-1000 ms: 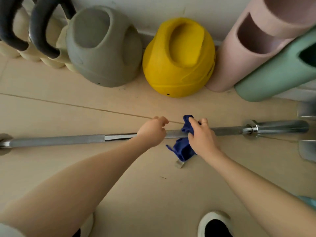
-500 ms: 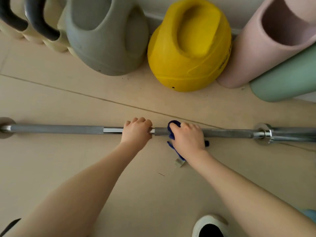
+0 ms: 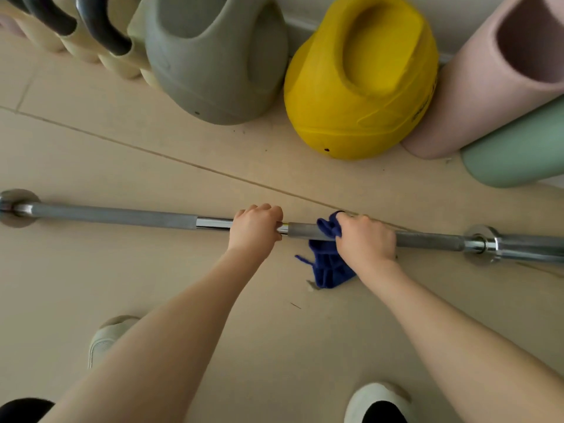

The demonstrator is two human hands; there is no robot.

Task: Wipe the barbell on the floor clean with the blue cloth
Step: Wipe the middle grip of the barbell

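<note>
Down on the pale floor (image 3: 152,285) the barbell (image 3: 116,215) lies crosswise, its shaft running between the two collars. Both hands sit near the middle of it. Her or his left hand (image 3: 254,228) is curled over the bare shaft, fingers wrapped round it. Just beside it, the right hand (image 3: 364,239) clamps the blue cloth (image 3: 328,264) against the bar; the cloth bunches out past the fingertips (image 3: 345,221) and hangs below the shaft onto the floor. Behind stand a grey kettlebell (image 3: 213,62) and a yellow one (image 3: 360,87).

Gym: kettlebells (image 3: 360,87), barbell (image 3: 116,215), foam rollers (image 3: 488,80).
</note>
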